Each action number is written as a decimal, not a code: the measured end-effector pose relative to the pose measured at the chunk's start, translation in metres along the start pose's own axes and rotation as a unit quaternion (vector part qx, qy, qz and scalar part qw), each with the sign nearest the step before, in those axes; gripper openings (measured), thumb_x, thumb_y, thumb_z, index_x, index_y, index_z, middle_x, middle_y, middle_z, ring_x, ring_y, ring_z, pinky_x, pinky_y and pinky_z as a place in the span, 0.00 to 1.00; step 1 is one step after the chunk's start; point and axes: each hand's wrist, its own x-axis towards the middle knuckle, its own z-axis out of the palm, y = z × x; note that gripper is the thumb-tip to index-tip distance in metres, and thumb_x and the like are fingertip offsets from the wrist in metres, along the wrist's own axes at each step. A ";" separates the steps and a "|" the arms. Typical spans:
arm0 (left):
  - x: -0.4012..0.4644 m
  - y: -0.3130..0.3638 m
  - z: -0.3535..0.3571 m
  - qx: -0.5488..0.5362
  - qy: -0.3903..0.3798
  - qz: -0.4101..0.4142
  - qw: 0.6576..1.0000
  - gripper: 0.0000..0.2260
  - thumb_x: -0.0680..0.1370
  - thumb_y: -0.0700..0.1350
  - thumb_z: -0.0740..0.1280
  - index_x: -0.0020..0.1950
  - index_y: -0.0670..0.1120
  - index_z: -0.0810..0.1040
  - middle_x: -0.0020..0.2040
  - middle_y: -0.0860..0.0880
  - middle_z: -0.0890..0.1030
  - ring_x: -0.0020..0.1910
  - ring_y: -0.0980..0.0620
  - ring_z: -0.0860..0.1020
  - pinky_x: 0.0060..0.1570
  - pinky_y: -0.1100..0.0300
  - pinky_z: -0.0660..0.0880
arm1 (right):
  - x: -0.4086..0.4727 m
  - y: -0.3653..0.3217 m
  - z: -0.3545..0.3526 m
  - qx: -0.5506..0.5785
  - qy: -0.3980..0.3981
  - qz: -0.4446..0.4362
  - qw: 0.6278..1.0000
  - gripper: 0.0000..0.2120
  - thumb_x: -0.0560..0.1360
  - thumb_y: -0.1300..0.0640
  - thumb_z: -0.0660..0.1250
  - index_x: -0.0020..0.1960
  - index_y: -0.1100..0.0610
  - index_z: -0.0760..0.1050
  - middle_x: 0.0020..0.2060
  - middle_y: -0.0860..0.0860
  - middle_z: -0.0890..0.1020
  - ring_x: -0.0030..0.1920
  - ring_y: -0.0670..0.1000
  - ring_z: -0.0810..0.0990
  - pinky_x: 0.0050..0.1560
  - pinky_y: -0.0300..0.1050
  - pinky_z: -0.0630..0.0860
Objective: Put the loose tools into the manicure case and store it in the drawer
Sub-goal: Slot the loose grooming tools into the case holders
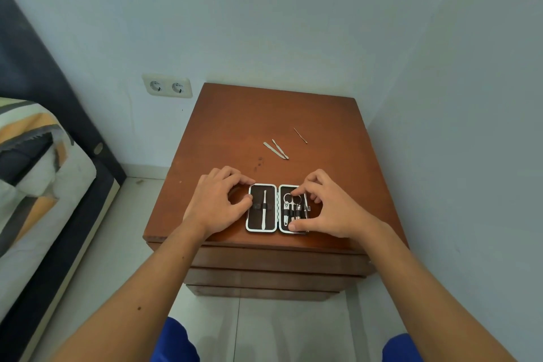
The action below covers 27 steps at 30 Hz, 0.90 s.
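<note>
**Both hands on the open manicure case**

Both forearms reach straight out over the near edge of the wooden nightstand. The left hand (219, 203) lies palm down at the left side of the manicure case (276, 209), fingers curled, thumb tip pressing on the left half's rim; it steadies the case rather than closing round it. The right hand (329, 206) arches over the right half, forefinger on the scissors' ring at the top and thumb pressed on the lower rim, so it pinches that half between finger and thumb.

The case lies open flat like a book, two rounded rectangular halves with pale edging and dark brown lining. A slim metal pick (264, 209) sits under an elastic strap in the left half; the right half holds scissors (291, 203) and other steel pieces, partly hidden by the fingers.

Further back on the worktop (235, 126) lie the loose tools: two flat metal blades (276, 149) touching each other at an angle, and a thin needle-like probe (300, 135) apart to their right.

The worktop is reddish-brown polished wood, scuffed, with drawer fronts (276, 261) stepped below. Pale walls meet in a corner behind; a double socket (167, 87) sits left, beside a bed (35, 161) with a striped cover. The floor is light tile.
</note>
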 end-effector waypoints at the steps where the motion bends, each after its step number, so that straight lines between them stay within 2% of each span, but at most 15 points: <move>1: 0.000 0.000 0.000 0.000 0.001 0.000 1.000 0.14 0.77 0.59 0.66 0.61 0.61 0.81 0.58 0.61 0.77 0.58 0.57 0.73 0.59 0.58 0.64 | 0.000 0.000 0.000 0.006 -0.001 -0.001 1.000 0.32 0.62 0.35 0.82 0.63 0.43 0.79 0.58 0.38 0.68 0.55 0.44 0.75 0.59 0.39 0.75; 4: -0.001 0.000 0.000 -0.004 0.003 -0.005 1.000 0.15 0.76 0.59 0.65 0.61 0.61 0.82 0.57 0.61 0.77 0.58 0.57 0.72 0.59 0.58 0.64 | 0.003 -0.001 -0.003 0.036 0.010 0.006 0.999 0.27 0.64 0.36 0.82 0.60 0.43 0.81 0.56 0.39 0.71 0.51 0.44 0.76 0.55 0.36 0.75; 7: -0.002 0.001 -0.001 -0.008 0.008 -0.003 1.000 0.14 0.76 0.59 0.65 0.60 0.61 0.82 0.57 0.62 0.77 0.57 0.57 0.73 0.59 0.57 0.65 | 0.021 -0.002 -0.009 0.051 0.068 0.019 0.996 0.16 0.70 0.42 0.80 0.55 0.45 0.84 0.52 0.43 0.77 0.46 0.44 0.79 0.47 0.34 0.74; 9: -0.002 0.001 -0.001 -0.010 0.008 -0.003 1.000 0.13 0.76 0.58 0.66 0.59 0.61 0.82 0.57 0.62 0.77 0.57 0.56 0.73 0.60 0.56 0.66 | 0.042 -0.002 -0.011 0.060 0.125 0.032 0.990 0.06 0.74 0.50 0.78 0.49 0.46 0.85 0.49 0.45 0.82 0.44 0.45 0.80 0.47 0.39 0.75; 10: -0.002 0.001 -0.001 -0.010 0.009 -0.003 1.000 0.13 0.76 0.58 0.66 0.59 0.61 0.82 0.57 0.62 0.77 0.57 0.56 0.73 0.60 0.55 0.66 | 0.055 -0.003 -0.012 0.061 0.145 0.044 0.987 0.04 0.75 0.54 0.77 0.47 0.47 0.85 0.48 0.46 0.84 0.44 0.48 0.82 0.49 0.43 0.77; 12: -0.003 0.001 -0.001 -0.012 0.012 -0.002 1.000 0.12 0.76 0.57 0.67 0.58 0.61 0.82 0.56 0.62 0.77 0.57 0.56 0.73 0.60 0.55 0.66 | 0.082 -0.004 -0.016 0.057 0.168 0.069 0.982 0.04 0.75 0.58 0.76 0.47 0.50 0.86 0.45 0.47 0.86 0.45 0.49 0.83 0.52 0.46 0.78; 14: -0.003 0.000 0.000 -0.015 0.016 -0.001 1.000 0.12 0.75 0.57 0.67 0.57 0.60 0.82 0.56 0.62 0.77 0.57 0.56 0.73 0.60 0.55 0.66 | 0.106 -0.008 -0.021 0.046 0.171 0.081 0.981 0.04 0.76 0.58 0.76 0.49 0.51 0.86 0.42 0.44 0.85 0.43 0.46 0.80 0.52 0.42 0.75; 19: -0.002 -0.002 0.000 -0.014 0.017 0.001 1.000 0.11 0.75 0.57 0.67 0.56 0.59 0.82 0.56 0.62 0.78 0.57 0.56 0.74 0.58 0.58 0.64 | 0.146 -0.014 -0.028 -0.030 0.122 0.099 0.987 0.04 0.77 0.55 0.75 0.50 0.52 0.88 0.44 0.46 0.84 0.48 0.46 0.79 0.55 0.38 0.72; 22: -0.001 -0.003 0.000 -0.017 0.018 0.001 1.000 0.12 0.75 0.57 0.67 0.56 0.59 0.82 0.56 0.62 0.78 0.57 0.56 0.73 0.57 0.59 0.62 | 0.155 -0.015 -0.027 -0.039 0.106 0.114 0.987 0.05 0.74 0.52 0.79 0.48 0.52 0.89 0.42 0.48 0.86 0.43 0.45 0.79 0.51 0.41 0.74; 27: 0.001 -0.003 0.001 -0.018 0.016 0.003 1.000 0.11 0.74 0.57 0.67 0.55 0.59 0.82 0.55 0.62 0.78 0.56 0.57 0.73 0.55 0.60 0.61 | 0.163 -0.015 -0.026 -0.055 0.095 0.137 0.984 0.03 0.71 0.53 0.80 0.43 0.52 0.89 0.44 0.49 0.89 0.49 0.50 0.85 0.56 0.46 0.80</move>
